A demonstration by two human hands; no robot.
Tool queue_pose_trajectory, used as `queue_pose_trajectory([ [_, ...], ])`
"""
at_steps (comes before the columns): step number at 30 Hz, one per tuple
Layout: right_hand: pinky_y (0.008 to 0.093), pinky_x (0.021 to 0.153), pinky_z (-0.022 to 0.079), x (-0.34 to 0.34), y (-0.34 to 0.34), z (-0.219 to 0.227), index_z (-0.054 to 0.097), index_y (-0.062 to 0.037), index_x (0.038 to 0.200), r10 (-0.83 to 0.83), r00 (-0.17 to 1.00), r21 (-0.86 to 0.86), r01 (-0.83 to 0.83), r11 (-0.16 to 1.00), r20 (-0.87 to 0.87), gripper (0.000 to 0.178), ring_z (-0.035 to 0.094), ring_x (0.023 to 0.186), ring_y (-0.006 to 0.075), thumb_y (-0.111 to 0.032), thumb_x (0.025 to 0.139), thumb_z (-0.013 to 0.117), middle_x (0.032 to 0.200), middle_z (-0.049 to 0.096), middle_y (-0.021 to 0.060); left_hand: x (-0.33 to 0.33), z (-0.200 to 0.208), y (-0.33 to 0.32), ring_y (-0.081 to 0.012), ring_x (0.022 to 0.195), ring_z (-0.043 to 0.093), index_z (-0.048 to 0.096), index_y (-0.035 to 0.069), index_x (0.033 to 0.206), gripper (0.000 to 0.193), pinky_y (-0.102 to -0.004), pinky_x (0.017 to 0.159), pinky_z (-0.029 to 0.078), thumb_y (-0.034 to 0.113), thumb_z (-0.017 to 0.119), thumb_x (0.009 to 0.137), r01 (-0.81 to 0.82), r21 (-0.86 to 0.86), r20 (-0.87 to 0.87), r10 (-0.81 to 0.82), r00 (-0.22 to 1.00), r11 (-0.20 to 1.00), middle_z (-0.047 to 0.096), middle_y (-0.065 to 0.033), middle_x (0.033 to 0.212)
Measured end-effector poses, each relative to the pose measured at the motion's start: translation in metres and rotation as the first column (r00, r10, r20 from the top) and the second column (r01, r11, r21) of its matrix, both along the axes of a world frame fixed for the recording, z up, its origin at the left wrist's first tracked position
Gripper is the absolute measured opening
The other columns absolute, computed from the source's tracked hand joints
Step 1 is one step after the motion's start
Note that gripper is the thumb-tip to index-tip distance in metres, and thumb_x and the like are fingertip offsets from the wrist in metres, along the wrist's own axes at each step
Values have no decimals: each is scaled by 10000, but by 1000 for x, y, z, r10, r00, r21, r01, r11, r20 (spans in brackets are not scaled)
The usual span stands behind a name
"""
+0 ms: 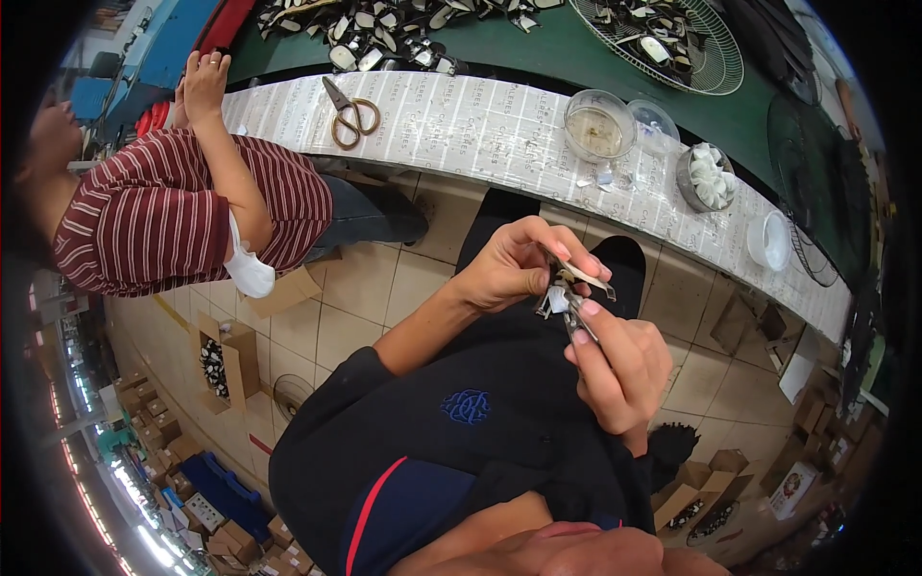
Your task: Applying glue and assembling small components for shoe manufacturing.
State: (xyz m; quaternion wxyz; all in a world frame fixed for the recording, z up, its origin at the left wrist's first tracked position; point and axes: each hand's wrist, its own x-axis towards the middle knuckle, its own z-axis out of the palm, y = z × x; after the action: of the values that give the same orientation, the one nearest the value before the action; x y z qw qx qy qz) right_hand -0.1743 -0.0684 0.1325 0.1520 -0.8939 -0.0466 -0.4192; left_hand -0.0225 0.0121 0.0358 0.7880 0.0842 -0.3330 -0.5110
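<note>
In front of my chest, my left hand [519, 267] pinches a small dark strap-like piece [592, 278] with a pale inner side between thumb and fingers. A small white scrap [558, 300] shows below that piece, between my two hands. My right hand [622, 370] is closed around small metal snips [582, 326]. Their upper end reaches the underside of the strap piece and the scrap; whether the blades touch either one is too small to tell.
A paper-covered ledge [461, 120] runs along a green belt [519, 50] bearing piled black-and-white pieces [384, 34]. Scissors [348, 115], a clear tub [597, 130], a bowl of white scraps [706, 179] and a wire basket [715, 67] stand along it. A co-worker in stripes [182, 206] stands left.
</note>
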Motion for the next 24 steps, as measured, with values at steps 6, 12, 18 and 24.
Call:
queue_pose_trajectory([
  [6,252,533,436,-9,3,2,606,-9,948,104,994,17,-104,994,14,190,571,674,158,-54,806,723,1018,683,161,-1,1,1,-412,1192,556,578,96,1141,268,-464,942,541,40,642,887,7,-14,-32,-7,999,1000,606,-225,1170],
  [12,259,506,417,-25,-5,-2,628,5,915,226,963,309,-261,915,146,185,604,654,186,-96,803,734,956,687,193,-1,8,0,-418,1194,553,580,97,1102,249,-480,957,528,34,656,874,47,-16,-83,-48,995,999,616,-223,1149],
  [18,315,555,457,-56,-15,-38,557,18,983,2,964,598,-167,784,267,169,585,665,207,-121,903,612,986,651,228,4,8,-6,-403,1181,567,587,83,1091,239,-506,986,486,47,673,871,122,-109,-73,-130,989,986,624,-221,1130],
  [24,235,611,471,-79,-15,-52,559,7,969,-403,909,865,112,490,110,161,586,732,177,-153,947,556,1026,626,218,54,35,-40,-284,1052,635,681,10,1085,241,-387,914,500,67,707,853,240,318,635,-394,664,917,666,-166,1093],
])
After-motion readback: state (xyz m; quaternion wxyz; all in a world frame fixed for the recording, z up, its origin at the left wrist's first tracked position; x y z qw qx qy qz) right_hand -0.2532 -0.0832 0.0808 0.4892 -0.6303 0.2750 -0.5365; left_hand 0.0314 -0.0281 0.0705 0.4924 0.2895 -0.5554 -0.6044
